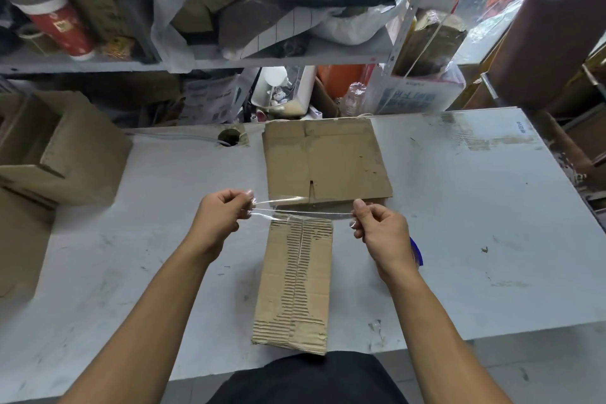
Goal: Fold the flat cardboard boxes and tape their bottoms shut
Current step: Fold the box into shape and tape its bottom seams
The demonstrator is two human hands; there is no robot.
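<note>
Two bare hands stretch one strip of clear adhesive tape (pixel 300 208) level above the pale grey bench (pixel 475 207). The left hand (pixel 223 213) pinches one end between curled fingers (pixel 244 198) and thumb; the right hand (pixel 380 226) pinches the other end likewise. The strip hangs over the far end of one folded brown cardboard box (pixel 296 285), whose closed bottom flaps face up, their outer paper torn away along the centre seam to bare the corrugation. One flat brown cardboard box (pixel 324 161) lies on the bench just beyond it. Two erected brown cardboard boxes (pixel 62 147) stand at the bench's left edge. A blue object (pixel 416 251), partly hidden, shows behind the right wrist.
</note>
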